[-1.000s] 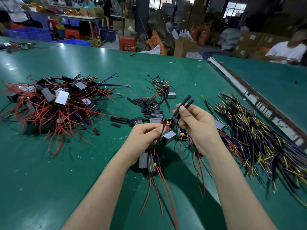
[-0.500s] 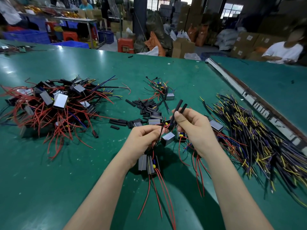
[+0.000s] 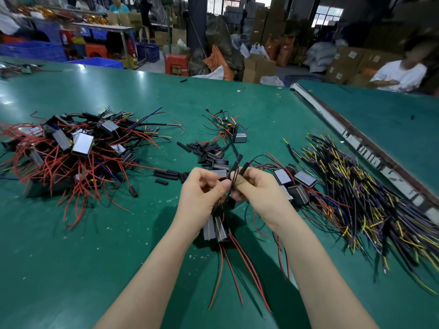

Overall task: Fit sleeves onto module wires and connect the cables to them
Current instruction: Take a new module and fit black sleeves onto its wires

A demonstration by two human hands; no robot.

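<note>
My left hand [image 3: 202, 193] and my right hand [image 3: 261, 195] meet above the green table [image 3: 71, 257]. Left thumb and fingers pinch thin black module wires [image 3: 229, 186]. The right hand grips black sleeves [image 3: 243, 168] that stick up from its fingers, touching those wires. Two grey modules [image 3: 215, 227] with red wires [image 3: 237, 269] hang below the left hand. Loose black sleeves [image 3: 202, 149] lie just beyond the hands. A long bundle of black, yellow and purple cables [image 3: 356, 198] lies at the right.
A big heap of modules with red wires [image 3: 71, 150] covers the left of the table. More modules [image 3: 297, 184] sit beside my right wrist, another [image 3: 240, 138] farther back. A metal rail [image 3: 356, 143] divides the tables. A person in white [image 3: 401, 74] sits at far right.
My hands have closed together: the right hand lowered the sleeves toward the wires pinched in the left hand, and the sleeves now touch them.
</note>
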